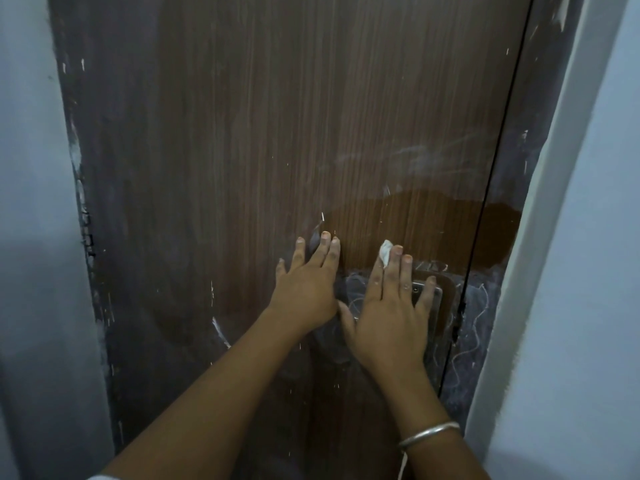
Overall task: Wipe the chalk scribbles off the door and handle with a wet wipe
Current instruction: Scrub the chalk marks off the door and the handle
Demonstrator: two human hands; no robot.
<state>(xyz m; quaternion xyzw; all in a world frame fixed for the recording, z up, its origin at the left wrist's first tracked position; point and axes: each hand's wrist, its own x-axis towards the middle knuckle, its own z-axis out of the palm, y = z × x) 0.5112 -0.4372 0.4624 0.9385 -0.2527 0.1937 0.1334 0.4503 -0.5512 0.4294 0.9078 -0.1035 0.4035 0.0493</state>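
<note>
A brown wood-grain door [263, 133] fills the view. My left hand [306, 282] lies flat on it, fingers spread, holding nothing. To its right, my right hand [388, 306] presses a small white wet wipe [384, 252] against the door, the wipe peeking out beside the index finger. Under this hand a metal handle plate [434, 306] is mostly hidden. A darker wet patch [415, 226] spreads above my hands. Faint chalk smears [408, 157] sit higher up, and chalk scribbles [474, 323] mark the dark frame strip to the right.
A dark, paint-flecked door frame [93, 237] runs down the left side against a pale wall [31, 202]. On the right, a white jamb [540, 237] and pale wall [595, 271] stand close. A silver bangle [429, 434] circles my right wrist.
</note>
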